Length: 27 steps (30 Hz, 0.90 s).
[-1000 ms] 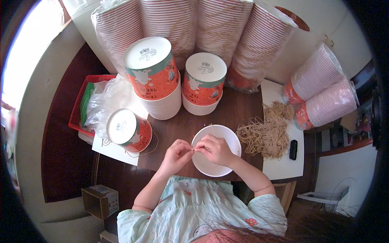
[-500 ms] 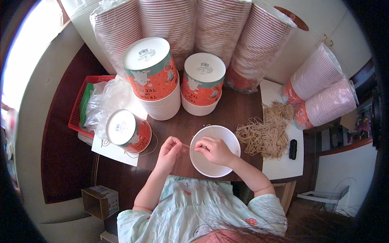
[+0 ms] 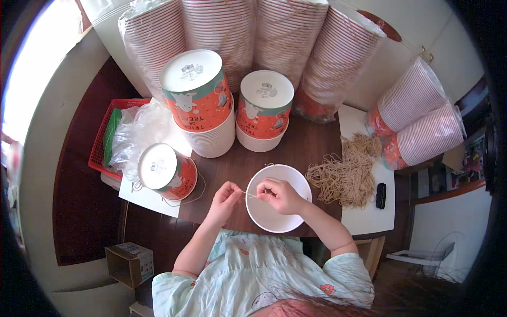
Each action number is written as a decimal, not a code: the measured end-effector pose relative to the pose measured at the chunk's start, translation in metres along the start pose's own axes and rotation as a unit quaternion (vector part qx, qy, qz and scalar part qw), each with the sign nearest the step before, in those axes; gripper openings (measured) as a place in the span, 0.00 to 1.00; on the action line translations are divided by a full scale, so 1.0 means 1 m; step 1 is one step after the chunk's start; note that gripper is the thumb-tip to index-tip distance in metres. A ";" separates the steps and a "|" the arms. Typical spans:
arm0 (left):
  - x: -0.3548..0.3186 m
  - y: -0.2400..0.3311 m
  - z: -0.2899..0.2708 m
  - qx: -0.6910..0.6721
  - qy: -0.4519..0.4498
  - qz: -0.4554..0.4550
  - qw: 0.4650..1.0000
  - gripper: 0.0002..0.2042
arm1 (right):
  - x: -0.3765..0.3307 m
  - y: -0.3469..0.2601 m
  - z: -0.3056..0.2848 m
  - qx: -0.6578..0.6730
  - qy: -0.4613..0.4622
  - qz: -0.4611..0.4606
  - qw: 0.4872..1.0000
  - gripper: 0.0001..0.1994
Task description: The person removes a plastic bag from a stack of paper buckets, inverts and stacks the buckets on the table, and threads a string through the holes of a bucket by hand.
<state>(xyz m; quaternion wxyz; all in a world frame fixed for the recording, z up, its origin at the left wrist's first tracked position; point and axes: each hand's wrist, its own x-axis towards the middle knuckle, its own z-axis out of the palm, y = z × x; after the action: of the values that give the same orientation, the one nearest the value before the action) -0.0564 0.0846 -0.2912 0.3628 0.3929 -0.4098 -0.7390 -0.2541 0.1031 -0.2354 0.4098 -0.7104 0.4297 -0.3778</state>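
Note:
A white paper bucket (image 3: pixel 274 221) stands mouth up near the table's front edge. Over its left rim, a short tan cord (image 3: pixel 248 194) runs taut between my two hands. My left hand (image 3: pixel 225 199) pinches one end, just left of the bucket. Above the bucket's mouth, my right hand (image 3: pixel 280 195) pinches the other end, its fingertips curled together. A small bit of cord shows at the bucket's far rim. To the left, an upside-down orange bucket (image 3: pixel 182 177) with a white base has a thin cord loop hanging beside it.
Two stacks of upturned orange buckets (image 3: pixel 198 108) stand behind my hands, with tall wrapped bucket stacks (image 3: pixel 216 37) at the back. A heap of tan cords (image 3: pixel 346 171) and a black object (image 3: pixel 381 195) lie right. A red basket (image 3: pixel 100 142) with plastic bags sits left.
Both hands have shifted slightly right, still pinching the cord, and the piece between them looks straighter. The bucket has barely moved.

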 end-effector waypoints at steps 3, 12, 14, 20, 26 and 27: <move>-0.002 -0.001 -0.003 0.058 0.004 0.033 0.998 0.02 | 0.001 0.000 -0.001 0.054 -0.024 0.056 0.997 0.04; -0.012 0.058 0.019 0.369 -0.011 0.324 0.871 0.07 | 0.012 -0.013 0.000 -0.015 -0.017 0.017 1.000 0.04; -0.011 0.062 0.022 0.422 -0.021 0.332 0.843 0.08 | 0.015 -0.016 0.000 -0.015 -0.016 0.009 1.000 0.03; -0.011 0.066 0.025 0.433 -0.017 0.337 0.836 0.07 | 0.016 -0.016 0.005 0.106 0.018 0.036 0.994 0.11; 0.000 0.045 0.006 0.384 -0.033 0.264 0.884 0.05 | 0.016 -0.035 -0.010 0.261 0.023 0.026 0.965 0.12; 0.001 0.040 0.002 0.384 -0.033 0.264 0.884 0.05 | 0.016 -0.042 -0.013 0.261 0.023 0.026 0.965 0.12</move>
<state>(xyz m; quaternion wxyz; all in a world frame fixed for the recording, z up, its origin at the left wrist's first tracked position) -0.0503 0.0678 -0.2549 0.3515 0.3544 -0.7618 -0.4129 -0.2475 0.0970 -0.1897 0.5810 -0.5587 0.3431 -0.4823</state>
